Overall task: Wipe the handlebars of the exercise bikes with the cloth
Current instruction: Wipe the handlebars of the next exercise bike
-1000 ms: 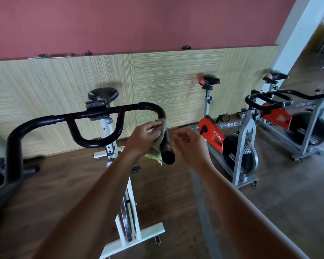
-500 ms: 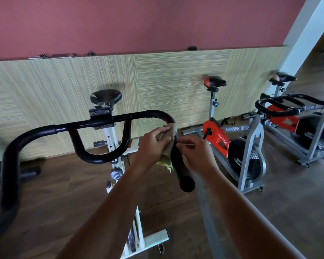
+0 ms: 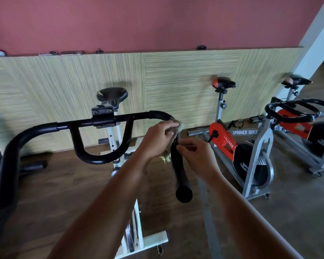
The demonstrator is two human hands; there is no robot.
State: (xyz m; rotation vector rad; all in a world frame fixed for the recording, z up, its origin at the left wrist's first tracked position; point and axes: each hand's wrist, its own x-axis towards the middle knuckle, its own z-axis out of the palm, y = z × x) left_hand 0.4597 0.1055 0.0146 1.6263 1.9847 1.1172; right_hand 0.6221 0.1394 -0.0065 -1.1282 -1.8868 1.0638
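Item: handlebar, black, on the white exercise bike nearest the person. The cross tube is running left to right across the view; its right end is curving over and dropping down and toward the person as a straight grip, ending in a round cap low in the view. That grip's long axis is lying roughly up-and-down and toward the viewer, and it is sitting directly between the two hands.

Item: cloth, pale yellow-green. It is pressing against the top of the right grip just under the bend, with a loose corner hanging below the left hand.

Item: left hand. It is closing around the cloth, fingers curled over the left side of the grip and holding the cloth to the tube. It is the higher hand, at the bend.

Item: right hand. It is touching the right side of the same grip slightly lower, fingers partly curled with the tips pinched together; whether they are pinching a fold of cloth or only steadying the tube cannot be told.

Judgement: the next stroke is likely running down the grip's length toward the cap, the left hand leading.

Item: two more bikes are standing to the right, well apart, handlebars untouched.
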